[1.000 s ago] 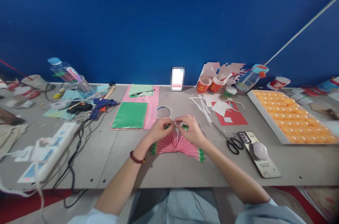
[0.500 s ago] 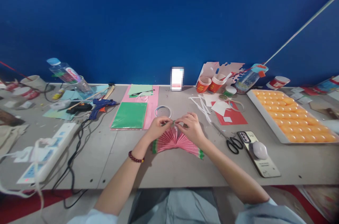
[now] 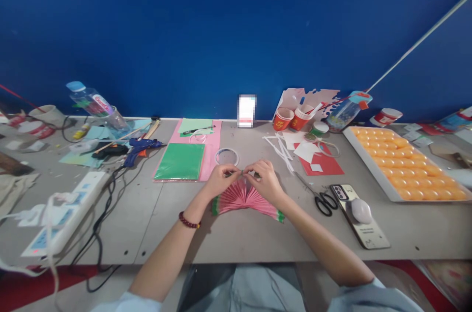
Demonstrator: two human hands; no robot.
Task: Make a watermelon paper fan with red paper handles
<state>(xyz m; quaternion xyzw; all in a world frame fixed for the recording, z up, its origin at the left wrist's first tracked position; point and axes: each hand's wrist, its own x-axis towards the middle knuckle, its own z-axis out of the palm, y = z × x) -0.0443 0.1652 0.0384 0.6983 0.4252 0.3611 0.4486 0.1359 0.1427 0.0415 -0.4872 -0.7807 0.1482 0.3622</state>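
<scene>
A pleated pink paper fan (image 3: 246, 199) with green edges lies spread on the grey table (image 3: 239, 238) in front of me. My left hand (image 3: 220, 177) and my right hand (image 3: 264, 177) meet above its top middle. Both pinch the fan's gathered folds between thumb and fingers. A dark red bead bracelet (image 3: 189, 221) is on my left wrist. A roll of clear tape (image 3: 226, 156) lies just beyond my hands.
Green paper on pink sheets (image 3: 180, 161) lies to the left, then a blue glue gun (image 3: 142, 145), cables and a power strip (image 3: 61, 213). Right: black scissors (image 3: 323, 201), a phone (image 3: 359, 213), a tray of orange balls (image 3: 405, 162), red paper cups (image 3: 291, 117), red paper with white scraps (image 3: 319, 162).
My hands have stayed pinched on the fan's top; the fan has closed in slightly. The view has shifted a little.
</scene>
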